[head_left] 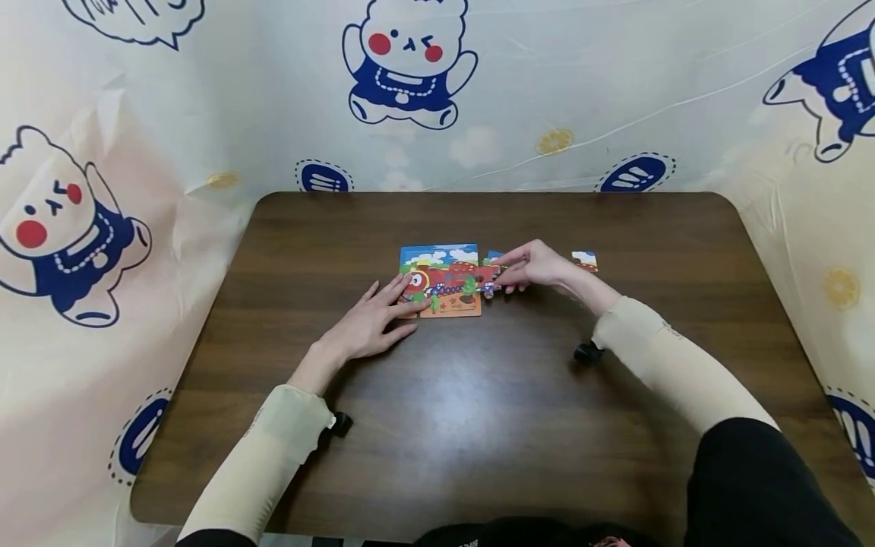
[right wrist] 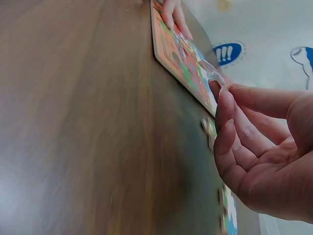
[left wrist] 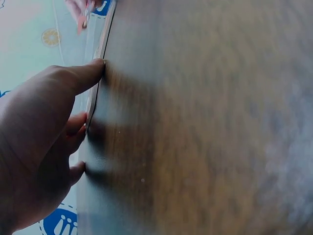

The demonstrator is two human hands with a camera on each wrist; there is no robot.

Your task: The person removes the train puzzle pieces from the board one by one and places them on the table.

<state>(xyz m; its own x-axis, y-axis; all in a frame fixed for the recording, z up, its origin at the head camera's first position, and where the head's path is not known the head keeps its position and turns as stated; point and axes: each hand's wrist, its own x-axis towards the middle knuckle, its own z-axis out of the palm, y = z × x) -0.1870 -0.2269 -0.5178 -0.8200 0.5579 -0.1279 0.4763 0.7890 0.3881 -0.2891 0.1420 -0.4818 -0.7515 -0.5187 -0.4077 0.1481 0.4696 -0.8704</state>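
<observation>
A puzzle board (head_left: pixel 456 308) with a red train picture lies on the table. My left hand (head_left: pixel 369 325) rests on its left side, fingers spread and fairly straight; in the left wrist view the thumb (left wrist: pixel 90 73) touches the board's edge. Just past the board's right edge, my right hand (head_left: pixel 540 266) pinches a puzzle piece (head_left: pixel 485 276) between thumb and fingertips. The right wrist view shows this piece (right wrist: pixel 213 74) raised and tilted above the board. What is printed on it is hard to make out there.
A blue-topped loose piece (head_left: pixel 494 256) lies partly hidden by the right hand. Farther right is another loose piece (head_left: pixel 584 260). The brown table (head_left: pixel 437 425) stands against a patterned cloth backdrop (head_left: pixel 260 99).
</observation>
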